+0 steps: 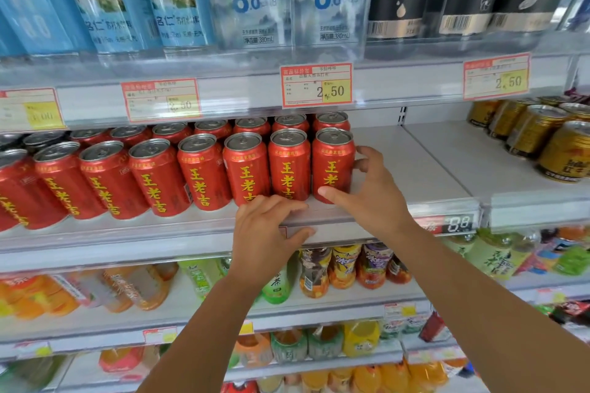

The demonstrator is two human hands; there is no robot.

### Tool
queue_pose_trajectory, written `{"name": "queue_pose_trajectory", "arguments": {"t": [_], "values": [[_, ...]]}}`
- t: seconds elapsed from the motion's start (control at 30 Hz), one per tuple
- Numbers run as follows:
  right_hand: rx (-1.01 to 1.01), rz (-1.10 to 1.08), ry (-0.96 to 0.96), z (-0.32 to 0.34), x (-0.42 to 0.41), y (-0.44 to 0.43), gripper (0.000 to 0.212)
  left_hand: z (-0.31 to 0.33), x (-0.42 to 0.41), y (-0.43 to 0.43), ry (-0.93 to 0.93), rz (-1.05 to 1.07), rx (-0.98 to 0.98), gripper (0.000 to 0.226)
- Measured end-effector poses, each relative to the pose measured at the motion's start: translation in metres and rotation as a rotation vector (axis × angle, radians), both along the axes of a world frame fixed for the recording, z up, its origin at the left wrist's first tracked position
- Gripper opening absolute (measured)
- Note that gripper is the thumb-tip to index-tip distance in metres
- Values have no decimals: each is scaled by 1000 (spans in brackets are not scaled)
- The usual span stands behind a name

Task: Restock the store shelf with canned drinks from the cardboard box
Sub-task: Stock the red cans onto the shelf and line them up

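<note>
**Placement of the end can in the front row**

Right hand (373, 191) wraps the red aluminium drink can with yellow characters (332, 163) at the right end of the front row, thumb across its face and fingers round its far side. The can stands upright on the white metal store shelf (415, 169), touching its neighbour. Left hand (265, 230) holds the clear plastic front rail (191, 226) just below, fingers curled over the lip and thumb under it. The cardboard box is out of sight.

To my eye this is the seating step. The can looks down and in line, so the next move would be to let go, pull back toward the aisle and fetch another. That one belongs on the bare stretch of shelf just right of this can, which runs to a seam before the gold-coloured cans (536, 131).

Room is wide sideways but tight upward. The upper shelf edge with red-and-yellow price tags (316, 86) hangs near the can tops, so a fresh can must come in low over the rail without tipping. A second row of red cans (252, 126) stands close behind.
</note>
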State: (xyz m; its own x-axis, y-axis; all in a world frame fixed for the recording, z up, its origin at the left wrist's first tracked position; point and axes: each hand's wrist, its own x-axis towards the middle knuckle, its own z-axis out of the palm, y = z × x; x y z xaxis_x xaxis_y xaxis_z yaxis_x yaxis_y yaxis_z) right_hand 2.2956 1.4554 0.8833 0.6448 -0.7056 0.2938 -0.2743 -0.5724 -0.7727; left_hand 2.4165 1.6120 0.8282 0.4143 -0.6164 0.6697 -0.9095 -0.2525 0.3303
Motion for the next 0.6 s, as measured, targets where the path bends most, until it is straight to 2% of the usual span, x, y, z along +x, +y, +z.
{"name": "queue_pose_trajectory", "arguments": {"t": [0.13,0.2,0.3,0.43,0.6], "values": [[29,-47,-254,-13,-48,6,64,4,-33,-5,-55,-59,-116,31],[63,-96,-303,-33,-86,6,51,-8,-65,-16,14,-191,-76,28],[115,-222,-245,-78,-153,-3,40,-55,-117,-39,295,-423,185,32],[377,-458,-129,-153,-249,-11,26,-150,-180,-66,509,-610,614,38],[730,-776,59,-277,-353,8,23,-275,-245,-69,657,-643,1111,47]]}}
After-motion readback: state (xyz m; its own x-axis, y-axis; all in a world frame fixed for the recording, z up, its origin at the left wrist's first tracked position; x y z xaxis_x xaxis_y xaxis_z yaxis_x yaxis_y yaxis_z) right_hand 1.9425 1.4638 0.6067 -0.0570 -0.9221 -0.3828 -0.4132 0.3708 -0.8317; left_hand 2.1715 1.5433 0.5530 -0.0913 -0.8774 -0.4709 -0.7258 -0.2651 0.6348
